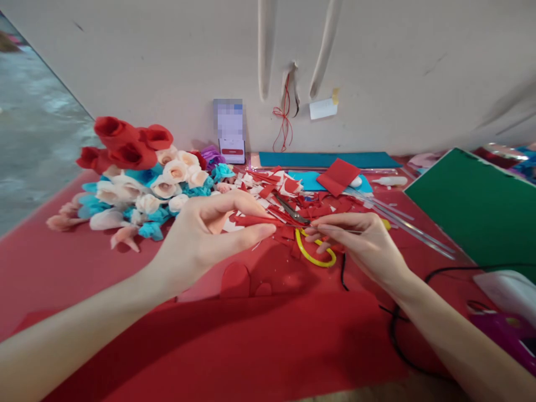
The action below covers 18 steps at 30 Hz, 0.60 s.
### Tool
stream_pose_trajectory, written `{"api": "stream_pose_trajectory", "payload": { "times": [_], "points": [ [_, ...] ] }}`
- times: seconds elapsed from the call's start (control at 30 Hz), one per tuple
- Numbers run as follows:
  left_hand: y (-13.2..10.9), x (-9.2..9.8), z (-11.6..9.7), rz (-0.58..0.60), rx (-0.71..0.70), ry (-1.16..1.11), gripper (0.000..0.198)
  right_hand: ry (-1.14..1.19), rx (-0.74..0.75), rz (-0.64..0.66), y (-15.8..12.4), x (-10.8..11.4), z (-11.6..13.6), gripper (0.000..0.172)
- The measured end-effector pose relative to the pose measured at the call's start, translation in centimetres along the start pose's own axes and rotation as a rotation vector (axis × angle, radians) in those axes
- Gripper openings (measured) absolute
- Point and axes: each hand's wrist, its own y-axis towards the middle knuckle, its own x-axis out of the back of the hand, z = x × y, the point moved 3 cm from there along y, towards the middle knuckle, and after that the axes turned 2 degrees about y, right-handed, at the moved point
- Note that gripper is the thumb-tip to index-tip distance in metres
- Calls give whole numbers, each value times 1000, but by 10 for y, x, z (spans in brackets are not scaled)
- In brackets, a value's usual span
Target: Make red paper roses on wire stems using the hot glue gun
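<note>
I'd judge the likeliest trouble is the thin wire [349, 230] bending or slipping — from an uneven pull — or a knuckle catching the scissors [298, 216] just beyond, among the scraps [285, 184]. The wire is raised above the middle of the red worktop [25, 251]. The right hand [368, 245] has its grip closed on it; the left hand's [196, 240] fingertips nearly meet, red showing between — whether clamped, I cannot tell.

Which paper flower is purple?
The purple flower at the back right, just left of the phone; the other flowers are red, cream, blue or pink.
</note>
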Motion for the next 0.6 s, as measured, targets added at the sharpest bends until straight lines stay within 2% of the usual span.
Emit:
{"api": "stream_pose_trajectory", "payload": {
  "times": [0.33,0.6],
  "points": [
    [1,0,0,-17,18,2,13,120,-109,61,5,-1,-2,20],
    [0,1,-1,-23,21,-4,13,136,-132,-14,6,1,-4,20]
  ]
}}
